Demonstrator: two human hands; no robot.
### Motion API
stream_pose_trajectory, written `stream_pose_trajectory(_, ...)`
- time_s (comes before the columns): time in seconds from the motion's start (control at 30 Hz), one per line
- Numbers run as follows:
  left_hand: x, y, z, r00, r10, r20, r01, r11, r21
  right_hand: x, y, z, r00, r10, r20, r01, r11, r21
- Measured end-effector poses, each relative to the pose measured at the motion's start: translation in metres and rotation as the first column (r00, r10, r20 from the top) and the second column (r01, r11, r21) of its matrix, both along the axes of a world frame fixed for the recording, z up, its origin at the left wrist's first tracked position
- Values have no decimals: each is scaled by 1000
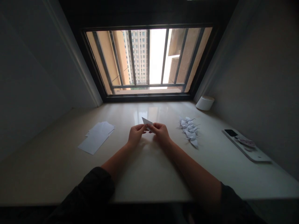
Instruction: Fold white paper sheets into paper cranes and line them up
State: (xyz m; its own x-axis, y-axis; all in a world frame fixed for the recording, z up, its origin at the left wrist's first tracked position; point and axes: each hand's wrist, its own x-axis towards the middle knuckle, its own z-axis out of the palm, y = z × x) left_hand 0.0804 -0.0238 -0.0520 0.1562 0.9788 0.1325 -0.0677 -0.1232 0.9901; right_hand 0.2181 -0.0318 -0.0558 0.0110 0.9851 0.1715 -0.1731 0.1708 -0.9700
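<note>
Both hands (135,134), curled nearly closed, pinch folded paper (146,120) whose lower part seems hidden behind them.

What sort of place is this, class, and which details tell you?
Probably an indoor window nook, perhaps in a flat: a pale ledge runs up to a barred window, and a many-windowed tower block stands outside.

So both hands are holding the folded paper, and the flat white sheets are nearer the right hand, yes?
Not quite: the head view shows the flat white sheets nearer the left hand. It and the right hand do both hold the folded paper.
</note>
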Motion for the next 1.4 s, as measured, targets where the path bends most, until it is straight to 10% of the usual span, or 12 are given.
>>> stream_pose_trajectory(1.03,-7,11,4,884,350,311,-281,927,-247,-3,1,-14,984,69,166,-72,997,13)
stream_pose_trajectory(1.4,-1,0,4,984,171,-53,-173,984,-44,2,0,-7,888,-400,227,348,907,239)
